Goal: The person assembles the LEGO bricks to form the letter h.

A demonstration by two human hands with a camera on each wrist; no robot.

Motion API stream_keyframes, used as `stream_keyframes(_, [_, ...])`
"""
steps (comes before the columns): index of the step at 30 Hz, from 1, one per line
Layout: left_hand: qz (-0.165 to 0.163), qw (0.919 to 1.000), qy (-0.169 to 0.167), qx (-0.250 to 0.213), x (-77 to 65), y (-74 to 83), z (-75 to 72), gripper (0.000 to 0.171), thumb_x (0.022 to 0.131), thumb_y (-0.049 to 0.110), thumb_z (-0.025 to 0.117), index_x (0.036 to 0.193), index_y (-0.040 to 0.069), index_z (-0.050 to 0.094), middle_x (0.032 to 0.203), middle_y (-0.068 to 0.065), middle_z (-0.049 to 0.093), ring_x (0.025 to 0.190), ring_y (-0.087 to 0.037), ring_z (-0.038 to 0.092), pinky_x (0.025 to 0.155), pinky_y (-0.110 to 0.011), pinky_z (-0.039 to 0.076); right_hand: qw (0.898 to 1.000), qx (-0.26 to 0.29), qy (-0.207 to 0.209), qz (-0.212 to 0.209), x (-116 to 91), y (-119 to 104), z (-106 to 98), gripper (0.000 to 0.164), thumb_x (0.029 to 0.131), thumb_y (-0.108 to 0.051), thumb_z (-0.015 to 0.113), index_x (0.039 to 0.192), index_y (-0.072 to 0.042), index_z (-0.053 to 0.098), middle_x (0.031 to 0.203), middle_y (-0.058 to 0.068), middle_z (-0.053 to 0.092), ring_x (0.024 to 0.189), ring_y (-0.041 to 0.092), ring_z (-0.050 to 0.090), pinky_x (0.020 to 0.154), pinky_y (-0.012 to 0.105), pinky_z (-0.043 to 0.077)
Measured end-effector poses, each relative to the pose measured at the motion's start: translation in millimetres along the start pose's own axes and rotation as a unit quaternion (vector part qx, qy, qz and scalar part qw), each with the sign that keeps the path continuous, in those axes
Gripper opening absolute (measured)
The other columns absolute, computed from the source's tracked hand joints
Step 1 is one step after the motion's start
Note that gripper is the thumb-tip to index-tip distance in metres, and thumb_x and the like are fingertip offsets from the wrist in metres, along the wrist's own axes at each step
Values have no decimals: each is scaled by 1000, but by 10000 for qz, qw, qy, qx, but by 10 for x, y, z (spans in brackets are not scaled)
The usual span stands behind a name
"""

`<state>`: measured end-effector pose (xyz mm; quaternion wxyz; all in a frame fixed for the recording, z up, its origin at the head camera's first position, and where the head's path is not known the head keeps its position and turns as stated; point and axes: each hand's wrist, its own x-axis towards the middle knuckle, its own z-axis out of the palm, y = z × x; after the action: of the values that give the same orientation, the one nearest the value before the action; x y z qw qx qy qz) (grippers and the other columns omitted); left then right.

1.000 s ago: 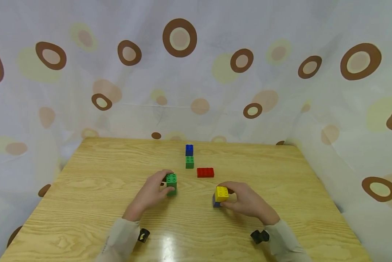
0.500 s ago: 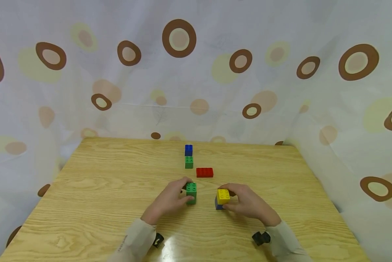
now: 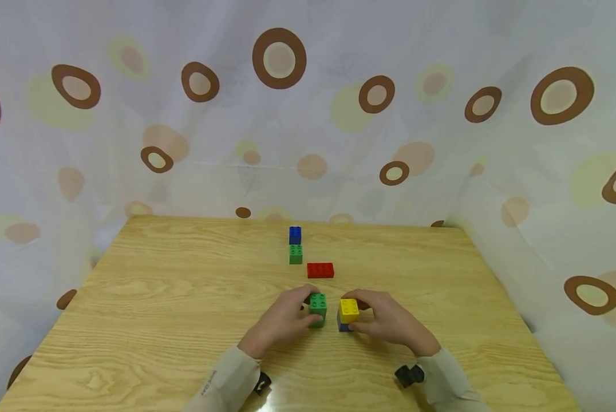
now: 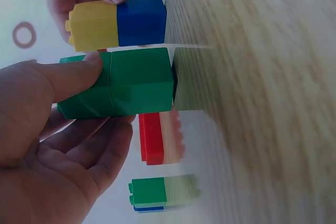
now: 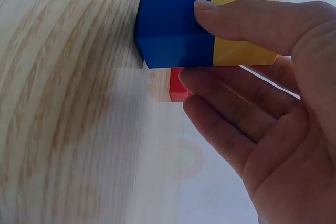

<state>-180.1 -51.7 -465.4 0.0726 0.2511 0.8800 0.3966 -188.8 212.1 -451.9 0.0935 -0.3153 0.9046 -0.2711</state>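
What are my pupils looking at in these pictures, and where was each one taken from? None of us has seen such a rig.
There is no robot here, just a person's two bare hands. The wide picture is taken from the head, looking forward and down; the two close ones are taken from the left and right wrists. The left hand holds two stacked green toy bricks; the right hand holds a yellow brick on top of a blue brick. Farther back on the wood-grained table lie a longer red brick, a single green brick and, behind that, another blue one.
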Motion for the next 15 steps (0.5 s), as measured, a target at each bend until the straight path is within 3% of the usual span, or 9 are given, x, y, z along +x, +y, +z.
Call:
stream_keyframes(7, [92, 9999, -17, -69, 0, -5, 29, 36, 95, 17, 73, 127, 11, 59, 120, -4, 69, 110, -22, 67, 93, -36, 56, 9999, 63, 30, -116, 5, 24, 31, 51, 88, -18, 81, 133, -6, 61, 128, 4, 68, 106, 21, 68, 92, 43, 57])
stream_keyframes(15, [-176, 9995, -160, -193, 6, 10, 55, 34, 94, 17, 74, 124, 12, 59, 119, -3, 69, 111, -19, 65, 96, -35, 55, 9999, 46, -71, -65, -3, 22, 12, 54, 89, -17, 80, 136, -5, 58, 132, 7, 66, 109, 24, 67, 93, 44, 57])
